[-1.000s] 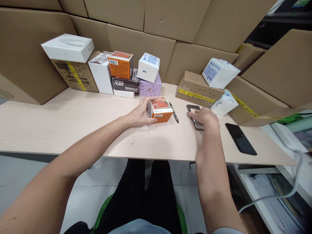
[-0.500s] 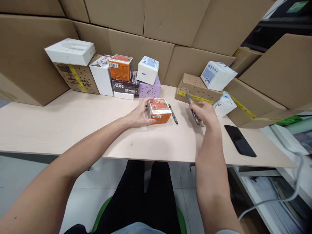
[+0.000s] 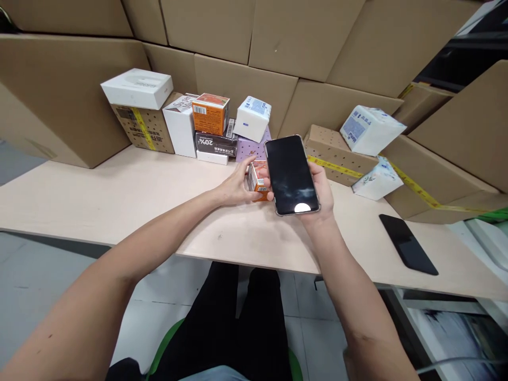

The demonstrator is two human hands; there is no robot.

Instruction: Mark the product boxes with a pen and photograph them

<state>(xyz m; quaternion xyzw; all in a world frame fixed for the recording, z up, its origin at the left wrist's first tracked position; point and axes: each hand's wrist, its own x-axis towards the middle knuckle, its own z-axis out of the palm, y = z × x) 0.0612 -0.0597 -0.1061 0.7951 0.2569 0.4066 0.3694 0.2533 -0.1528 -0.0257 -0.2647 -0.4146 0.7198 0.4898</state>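
Gripping phone [image 3: 291, 174] in right hand [image 3: 319, 193], left hand [image 3: 237, 186] clasping orange box [image 3: 257, 181] just behind

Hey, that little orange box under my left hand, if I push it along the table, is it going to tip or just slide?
Probably slide. The orange box lies low and flat on the smooth table, so tipping seems unlikely. It looks like thin printed cardboard, likely light, and may dent under a hard squeeze. The left hand already steadies one side.

Left of the orange box [image 3: 257, 181] the table [image 3: 119, 196] lies bare. Behind it, stacked cartons [image 3: 214, 124] block passage; to its right, a raised phone [image 3: 291, 174].
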